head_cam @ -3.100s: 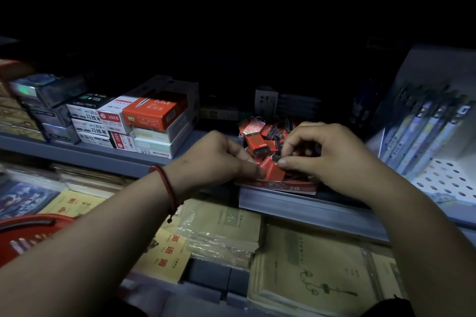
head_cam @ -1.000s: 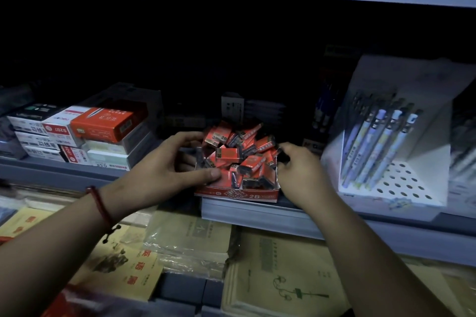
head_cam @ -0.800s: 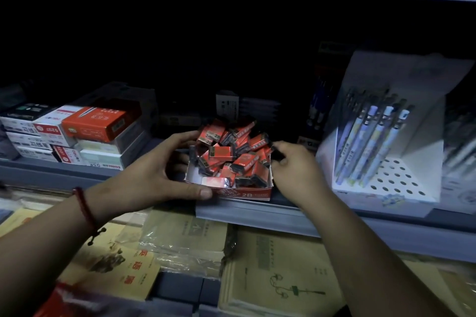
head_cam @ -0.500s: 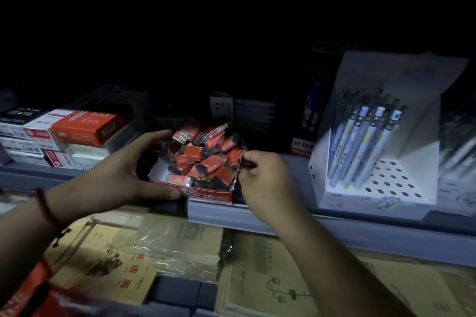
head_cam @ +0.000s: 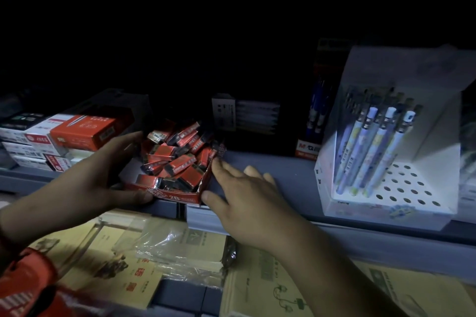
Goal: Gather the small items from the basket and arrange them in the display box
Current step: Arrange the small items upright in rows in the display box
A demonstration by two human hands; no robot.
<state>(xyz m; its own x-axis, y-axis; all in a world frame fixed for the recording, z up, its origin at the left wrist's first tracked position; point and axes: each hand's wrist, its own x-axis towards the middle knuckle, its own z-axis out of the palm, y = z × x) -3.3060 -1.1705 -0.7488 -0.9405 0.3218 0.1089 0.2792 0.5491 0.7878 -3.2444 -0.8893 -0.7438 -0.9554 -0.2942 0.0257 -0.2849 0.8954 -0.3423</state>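
Note:
A red display box [head_cam: 180, 197] marked 2B sits at the front edge of the grey shelf [head_cam: 270, 170]. It holds several small red and black packets [head_cam: 177, 159] heaped loosely. My left hand [head_cam: 95, 177] grips the box's left side, thumb along its front wall and fingers behind it. My right hand [head_cam: 244, 195] lies with straight, spread fingers against the box's right wall and holds nothing. A red basket [head_cam: 23, 288] shows at the bottom left corner, its contents blurred.
Stacked red and white boxes [head_cam: 64, 141] stand left of the display box. A white pen stand [head_cam: 391, 162] with several pens is on the right. Dark packages [head_cam: 247, 118] line the shelf's back. Wrapped notebooks [head_cam: 180, 247] cover the lower tier.
The box has slid left along the shelf with my left hand. My right hand let go of the box's right rim and now rests flat beside it.

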